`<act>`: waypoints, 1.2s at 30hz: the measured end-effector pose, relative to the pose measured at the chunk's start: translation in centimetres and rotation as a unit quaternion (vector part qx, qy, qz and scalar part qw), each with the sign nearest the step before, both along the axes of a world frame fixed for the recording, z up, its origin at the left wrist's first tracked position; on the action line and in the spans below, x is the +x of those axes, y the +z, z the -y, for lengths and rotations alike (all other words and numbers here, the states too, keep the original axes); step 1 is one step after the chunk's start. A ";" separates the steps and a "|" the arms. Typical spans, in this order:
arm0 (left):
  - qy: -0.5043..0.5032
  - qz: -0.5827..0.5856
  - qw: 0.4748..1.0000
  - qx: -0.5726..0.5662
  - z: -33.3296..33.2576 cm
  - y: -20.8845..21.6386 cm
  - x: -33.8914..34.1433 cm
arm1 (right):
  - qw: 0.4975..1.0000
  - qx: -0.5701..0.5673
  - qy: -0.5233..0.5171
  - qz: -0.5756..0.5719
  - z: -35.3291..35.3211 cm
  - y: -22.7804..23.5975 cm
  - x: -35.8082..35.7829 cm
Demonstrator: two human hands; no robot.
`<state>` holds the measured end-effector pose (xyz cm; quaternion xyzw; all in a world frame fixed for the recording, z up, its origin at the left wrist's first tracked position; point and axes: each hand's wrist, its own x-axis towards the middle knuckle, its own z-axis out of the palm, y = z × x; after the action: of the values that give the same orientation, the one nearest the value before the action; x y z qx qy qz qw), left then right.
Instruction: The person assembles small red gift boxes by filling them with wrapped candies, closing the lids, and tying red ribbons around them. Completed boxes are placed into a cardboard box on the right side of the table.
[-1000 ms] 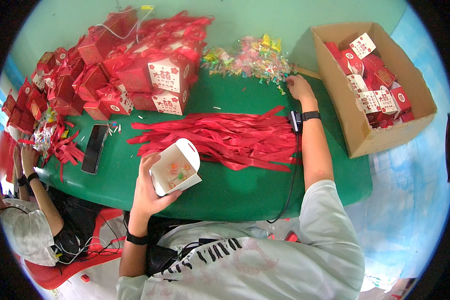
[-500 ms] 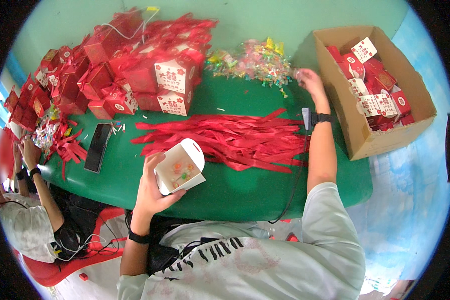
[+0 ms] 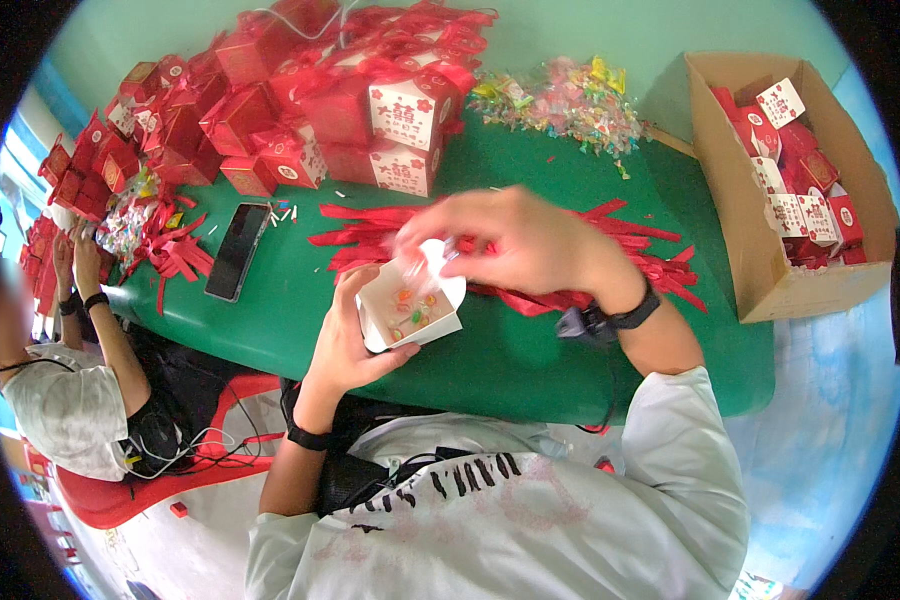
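Observation:
My left hand (image 3: pixel 345 335) is wrapped round a small open paper box (image 3: pixel 438 333), white inside, held tilted above the table's near edge. Several wrapped candies (image 3: pixel 410 312) in orange, yellow and green lie at its bottom. Over the box's mouth is my right hand (image 3: pixel 520 240), blurred by motion, its fingers pinched on a clear-wrapped candy (image 3: pixel 432 277). Behind the box, partly hidden by my right hand, a bundle of red ribbons (image 3: pixel 610 235) is spread across the green table (image 3: pixel 530 375).
A heap of wrapped candies (image 3: pixel 570 105) lies at the back. Finished red boxes (image 3: pixel 400 130) are stacked at the back left. On the right stands a cardboard carton (image 3: pixel 740 240) of red boxes. A phone (image 3: pixel 238 250) lies left of the ribbons; a co-worker (image 3: pixel 80 390) sits at far left.
My right hand has come from the candy heap to above the open box, bringing a wrapped candy. My left hand still holds the box. The whole view has shifted.

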<state>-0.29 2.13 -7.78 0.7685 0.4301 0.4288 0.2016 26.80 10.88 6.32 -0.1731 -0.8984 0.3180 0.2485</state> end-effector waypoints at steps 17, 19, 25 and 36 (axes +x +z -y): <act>-0.002 0.007 1.000 -0.001 -0.1 -0.1 0.3 | 0.956 0.006 -0.271 -0.114 -8.6 1.8 14.0; -0.002 0.009 1.000 -0.006 0.0 -0.2 0.3 | 0.930 -0.005 -0.363 -0.062 -10.6 1.0 17.5; -0.009 0.008 1.000 0.009 -0.4 -0.2 0.2 | 0.822 -0.004 -0.466 0.328 -15.9 -6.3 27.3; -0.014 0.014 1.000 0.002 -0.4 -0.5 0.2 | 0.803 0.139 -0.555 0.167 -18.7 -13.0 28.2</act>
<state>-0.10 2.48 -8.30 0.7688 0.4160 0.4371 0.2119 54.96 29.63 -6.66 -0.6561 -0.7111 -0.0360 0.2503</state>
